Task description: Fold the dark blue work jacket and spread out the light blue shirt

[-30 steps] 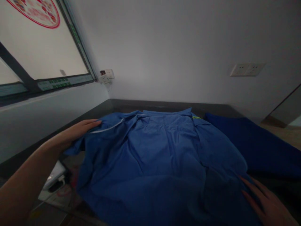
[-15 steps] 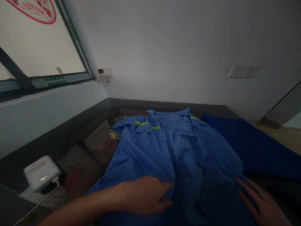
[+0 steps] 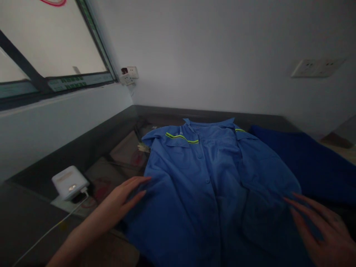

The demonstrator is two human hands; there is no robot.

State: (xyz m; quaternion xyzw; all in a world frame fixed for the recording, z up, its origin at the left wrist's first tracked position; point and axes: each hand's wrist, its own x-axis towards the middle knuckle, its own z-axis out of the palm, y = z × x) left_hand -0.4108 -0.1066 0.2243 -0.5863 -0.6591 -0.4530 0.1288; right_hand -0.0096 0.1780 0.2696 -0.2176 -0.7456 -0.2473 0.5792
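Note:
A blue work shirt [image 3: 205,185] with yellow-green reflective strips lies front up on a dark table [image 3: 116,122], collar toward the far wall. My left hand [image 3: 122,202] lies at the shirt's left edge, fingers stretched out and touching the cloth. My right hand [image 3: 322,230] rests flat on the shirt's lower right part, fingers spread. Neither hand holds anything.
A darker blue cloth [image 3: 303,163] lies to the right of the shirt. A small white box [image 3: 69,181] with a white cable [image 3: 50,230] sits at the table's left. Wall sockets [image 3: 129,74] hang in the corner, another socket plate [image 3: 317,67] at the right, a window [image 3: 50,48] at the left.
My left hand pulled the left shirt front over from the far left, pressed it at the middle, then drew back to the shirt's left edge. My right hand stayed on the lower right.

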